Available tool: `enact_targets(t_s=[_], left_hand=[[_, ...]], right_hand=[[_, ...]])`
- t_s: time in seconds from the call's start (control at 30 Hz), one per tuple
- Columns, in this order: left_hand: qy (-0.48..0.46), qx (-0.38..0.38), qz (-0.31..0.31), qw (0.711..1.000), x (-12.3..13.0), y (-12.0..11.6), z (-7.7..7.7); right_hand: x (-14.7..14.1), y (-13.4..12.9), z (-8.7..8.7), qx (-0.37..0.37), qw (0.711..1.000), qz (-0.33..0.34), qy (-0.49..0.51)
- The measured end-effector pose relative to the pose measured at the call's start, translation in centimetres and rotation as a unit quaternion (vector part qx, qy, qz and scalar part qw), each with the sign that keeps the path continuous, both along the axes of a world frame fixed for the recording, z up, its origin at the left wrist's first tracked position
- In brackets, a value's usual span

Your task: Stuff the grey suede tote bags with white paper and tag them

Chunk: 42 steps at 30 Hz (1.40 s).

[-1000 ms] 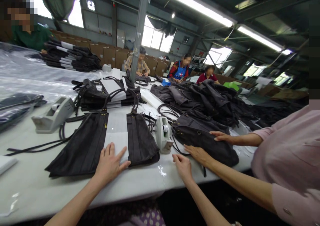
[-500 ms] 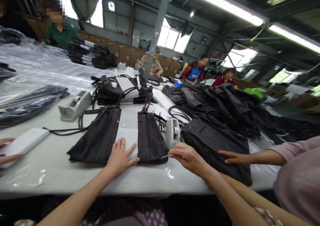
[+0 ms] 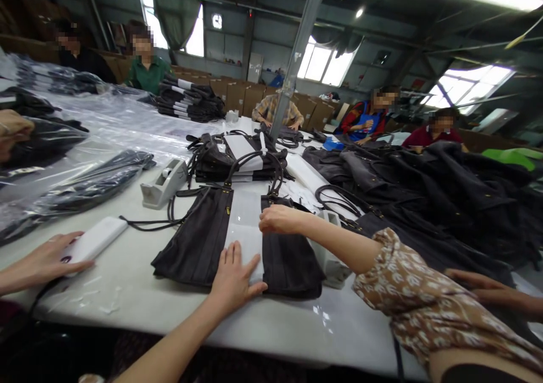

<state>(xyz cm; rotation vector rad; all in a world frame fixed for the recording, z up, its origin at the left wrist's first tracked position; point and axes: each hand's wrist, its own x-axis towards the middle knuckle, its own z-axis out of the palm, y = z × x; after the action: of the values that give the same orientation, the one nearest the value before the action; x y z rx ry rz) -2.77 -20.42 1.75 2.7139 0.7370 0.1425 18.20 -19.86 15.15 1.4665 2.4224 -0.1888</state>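
Observation:
A dark handbag (image 3: 190, 247) lies flat in front of me, its two looped handles (image 3: 250, 159) pointing away. A white paper band (image 3: 244, 213) runs down its middle. My left hand (image 3: 235, 275) is spread flat on the lower part of the band, fingers apart. My right hand (image 3: 278, 219) is closed at the band's right edge, higher up; whatever its fingertips pinch is hidden. Under my right forearm, a grey tape dispenser (image 3: 333, 253) is partly covered. A second tape dispenser (image 3: 165, 182) stands left of the bag.
Banded bags (image 3: 207, 162) are stacked behind. Loose dark bags (image 3: 407, 185) heap up at right, where a co-worker's hand (image 3: 483, 287) rests. At left, another person's hand (image 3: 46, 264) holds a white block-shaped item (image 3: 97, 239). Plastic-wrapped bags (image 3: 97, 185) lie beyond it. A post (image 3: 292, 72) rises behind.
My right hand has moved from the bag's lower right corner up and left to the paper band's edge. My left hand stays on the band. The view has turned left.

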Motion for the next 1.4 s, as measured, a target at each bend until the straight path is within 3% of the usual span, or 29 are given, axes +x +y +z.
enact_targets(t_s=[0.23, 0.53, 0.6, 0.7, 0.77, 0.93, 1.1, 1.23, 1.3, 1.4], left_hand=[[-0.003, -0.023, 0.0, 1.0, 0.3, 0.4, 0.0], [-0.011, -0.044, -0.003, 0.999, 0.5, 0.7, -0.4], [-0.012, -0.042, -0.003, 0.999, 0.5, 0.7, -0.5], [-0.011, -0.041, -0.002, 0.999, 0.5, 0.7, -0.5], [-0.006, -0.039, -0.002, 0.999, 0.5, 0.6, -0.4], [0.006, -0.028, -0.003, 1.0, 0.5, 0.5, -0.3], [-0.001, -0.008, -0.005, 1.0, 0.4, 0.3, -0.1], [-0.001, 0.023, -0.008, 1.0, 0.2, 0.0, -0.1], [0.002, 0.036, -0.011, 0.999, 0.1, -0.2, -0.2], [0.008, 0.053, -0.017, 0.998, 0.0, -0.4, -0.4]], right_hand=[[0.6, 5.9, -3.9, -0.04, 0.996, 0.009, -0.08], [0.6, 9.0, -8.4, -0.051, 0.993, -0.027, -0.099], [1.2, 9.2, -8.7, -0.031, 0.993, -0.068, -0.091], [2.4, 9.2, -8.4, 0.009, 0.979, -0.2, -0.043], [3.0, 9.1, -7.8, 0.029, 0.962, -0.271, -0.024], [1.2, 7.8, -7.1, 0.074, 0.941, -0.331, -0.027], [-3.6, 4.3, -10.0, 0.006, 0.926, -0.378, 0.0], [-5.2, 2.1, -12.0, -0.01, 0.913, -0.406, 0.039], [-5.7, 1.3, -11.8, 0.003, 0.908, -0.413, 0.068], [-7.1, -0.7, -9.6, 0.059, 0.91, -0.402, 0.086]])
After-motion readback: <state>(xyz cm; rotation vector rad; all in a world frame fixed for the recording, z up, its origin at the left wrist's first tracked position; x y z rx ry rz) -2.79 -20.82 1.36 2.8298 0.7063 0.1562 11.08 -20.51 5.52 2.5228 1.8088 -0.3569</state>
